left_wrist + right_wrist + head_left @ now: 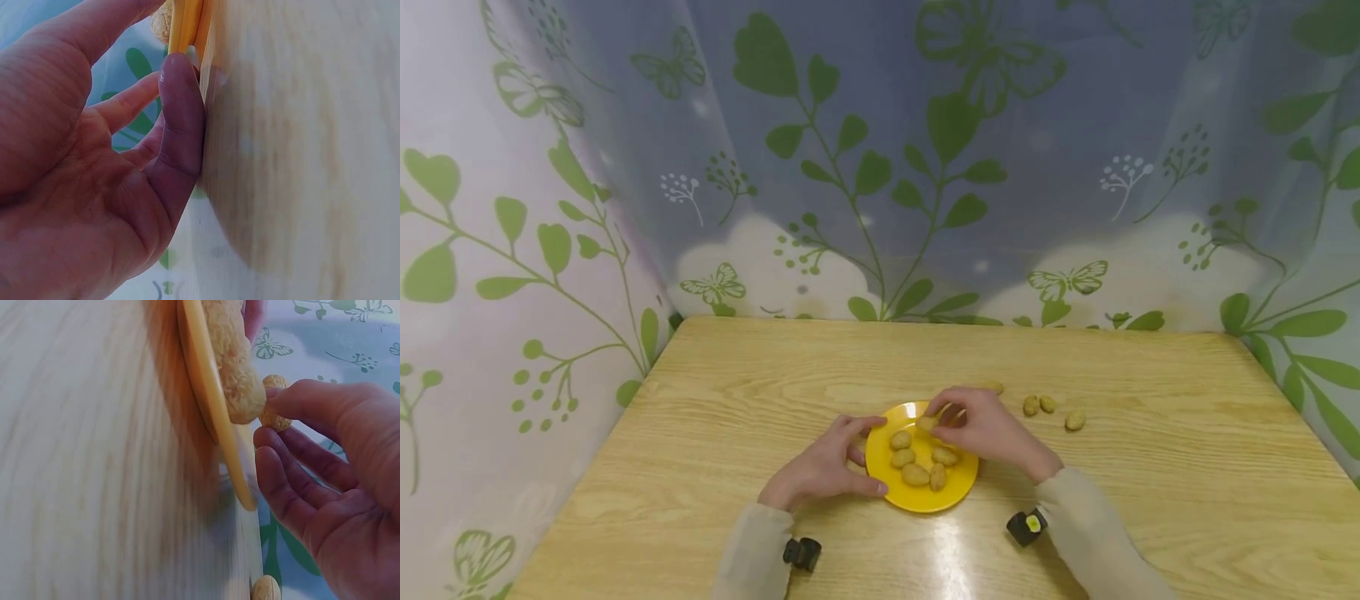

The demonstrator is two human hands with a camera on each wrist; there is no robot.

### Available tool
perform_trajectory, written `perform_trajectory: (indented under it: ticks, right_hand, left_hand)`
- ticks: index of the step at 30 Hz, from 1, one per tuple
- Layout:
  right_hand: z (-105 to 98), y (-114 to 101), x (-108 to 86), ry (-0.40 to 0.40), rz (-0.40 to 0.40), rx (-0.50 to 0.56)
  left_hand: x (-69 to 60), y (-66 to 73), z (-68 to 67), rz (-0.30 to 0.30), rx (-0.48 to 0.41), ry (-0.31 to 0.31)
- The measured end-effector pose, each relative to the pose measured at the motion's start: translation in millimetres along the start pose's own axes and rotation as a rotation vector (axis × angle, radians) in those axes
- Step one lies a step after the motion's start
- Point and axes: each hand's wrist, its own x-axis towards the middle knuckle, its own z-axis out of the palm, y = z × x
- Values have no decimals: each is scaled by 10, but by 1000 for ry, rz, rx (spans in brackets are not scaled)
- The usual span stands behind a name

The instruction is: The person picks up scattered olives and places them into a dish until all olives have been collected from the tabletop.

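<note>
A yellow plate [928, 500] lies on the table with several unshelled peanuts [915, 475] on it. My left hand [823, 467] holds the plate's left rim, thumb at the near side and forefinger at the far side; in the left wrist view its little finger rests along the tabletop. Above the plate's far part, my right hand [981, 425] pinches a peanut [274, 415] between thumb and fingertips. Whether that peanut touches the plate is unclear.
Loose peanuts [1076, 420] lie on the wooden table [737, 383] to the right of the plate, another partly hidden behind my right hand. A leaf-patterned curtain [880, 167] hangs along the table's back and left side.
</note>
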Motion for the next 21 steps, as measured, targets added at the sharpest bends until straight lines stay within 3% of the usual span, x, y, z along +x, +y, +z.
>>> perform_trajectory:
  ticks: [21]
  right_hand:
    - [119, -23, 131, -28, 17, 17]
  left_hand:
    - [-3, -5, -2, -4, 11, 6]
